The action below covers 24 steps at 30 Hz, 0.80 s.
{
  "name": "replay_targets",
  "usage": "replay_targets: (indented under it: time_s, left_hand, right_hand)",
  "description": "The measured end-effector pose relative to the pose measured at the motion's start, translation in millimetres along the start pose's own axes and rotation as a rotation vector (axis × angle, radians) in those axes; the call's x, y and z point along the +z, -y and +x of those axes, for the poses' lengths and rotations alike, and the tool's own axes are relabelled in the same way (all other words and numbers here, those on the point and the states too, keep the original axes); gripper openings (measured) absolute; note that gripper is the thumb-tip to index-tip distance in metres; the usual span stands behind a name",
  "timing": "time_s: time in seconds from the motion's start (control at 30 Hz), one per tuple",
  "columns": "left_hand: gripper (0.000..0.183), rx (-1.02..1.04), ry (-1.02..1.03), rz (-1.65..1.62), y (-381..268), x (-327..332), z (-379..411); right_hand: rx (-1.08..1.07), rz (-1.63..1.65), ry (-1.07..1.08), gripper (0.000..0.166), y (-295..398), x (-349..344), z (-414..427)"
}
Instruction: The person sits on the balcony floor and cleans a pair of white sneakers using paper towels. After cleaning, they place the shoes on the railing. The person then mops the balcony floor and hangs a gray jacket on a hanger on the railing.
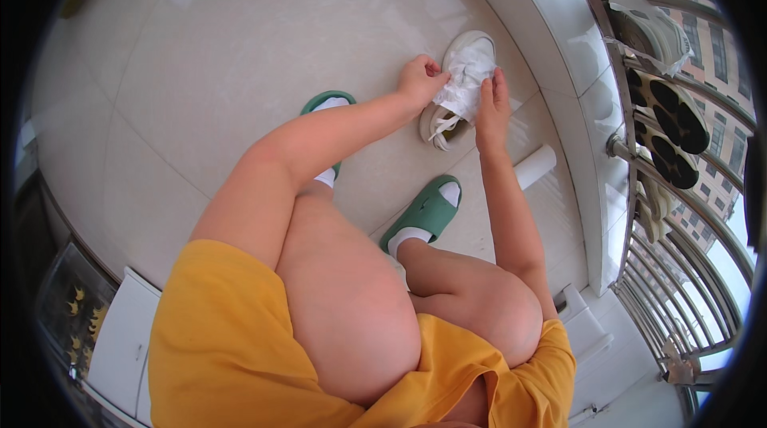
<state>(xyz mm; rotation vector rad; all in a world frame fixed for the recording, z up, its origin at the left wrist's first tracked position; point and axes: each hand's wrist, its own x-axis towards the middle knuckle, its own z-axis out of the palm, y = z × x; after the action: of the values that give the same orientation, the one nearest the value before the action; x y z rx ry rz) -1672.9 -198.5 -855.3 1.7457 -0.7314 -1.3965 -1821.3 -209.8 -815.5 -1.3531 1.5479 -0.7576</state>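
Note:
A white lace-up shoe (469, 45) stands on the tiled floor, its toe pointing away from me. Thin white tissue paper (464, 82) lies over its tongue and mid part, and white laces (442, 125) hang loose near the heel opening. On the left side of the shoe, my left hand (424, 82) pinches the edge of the tissue between thumb and fingers. My right hand (494, 106) is at the other side, its fingertips against the tissue edge; whether they grip it is hard to tell.
Right of the shoe, a white paper roll (535, 166) lies by the low tiled ledge (560, 51). Several shoes, including a dark-soled pair (677, 116), rest on the metal railing (725, 101). My feet wear green slides (428, 206). A white cabinet (120, 344) is lower left.

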Motion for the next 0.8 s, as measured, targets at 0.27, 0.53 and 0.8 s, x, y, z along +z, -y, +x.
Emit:
replay_targets:
  time_s: [0.27,0.53,0.8]
  left_hand:
    - [0.055,0.201,0.282,-0.027,-4.4,9.3,-23.3]
    - [0.076,-0.026,0.450,-0.336,-27.3,-17.6,-26.1]
    - [0.075,-0.073,0.506,-0.346,-23.3,-11.3,-25.5]
  right_hand:
    - [-0.139,-0.100,0.048,0.060,-31.6,14.9,-8.1]
    - [-0.061,0.113,0.022,0.063,-26.8,-4.2,-4.3]
    - [-0.018,0.087,0.000,0.063,-25.2,-2.5,-5.0]
